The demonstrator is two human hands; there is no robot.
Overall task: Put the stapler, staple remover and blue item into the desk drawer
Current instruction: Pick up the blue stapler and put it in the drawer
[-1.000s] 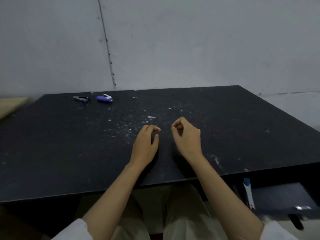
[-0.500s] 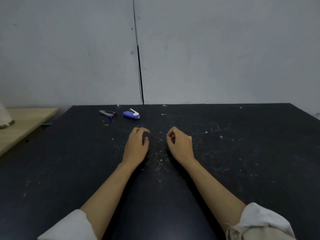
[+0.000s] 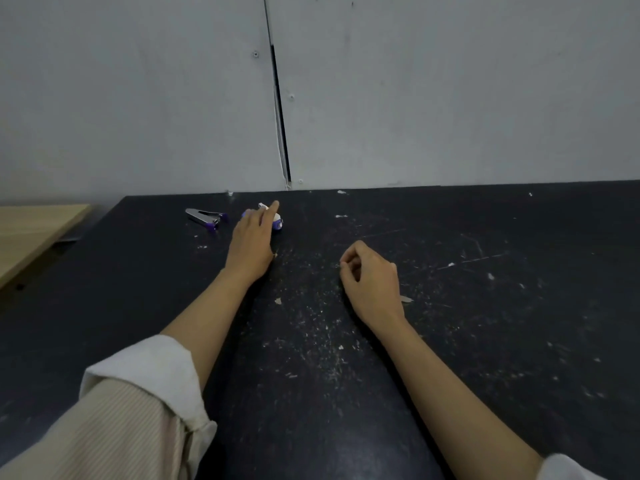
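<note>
A small blue and white stapler (image 3: 278, 223) lies near the far edge of the black desk (image 3: 485, 306). My left hand (image 3: 252, 243) stretches over it with fingers extended, covering most of it; whether the fingers touch it I cannot tell. Just left of the stapler lies a metal staple remover (image 3: 205, 216) with purple tips. My right hand (image 3: 370, 282) rests on the desk at the centre, fingers loosely curled, holding nothing. The drawer and the blue item are out of view.
A grey wall (image 3: 415, 98) with a vertical seam stands right behind the desk. A light wooden surface (image 3: 31, 230) adjoins the desk at the far left. White specks and scratches are scattered over the desktop.
My left hand has reached forward from the desk's middle to the stapler. The view has lifted and moved closer, so the open drawer seen a second ago is out of frame.
</note>
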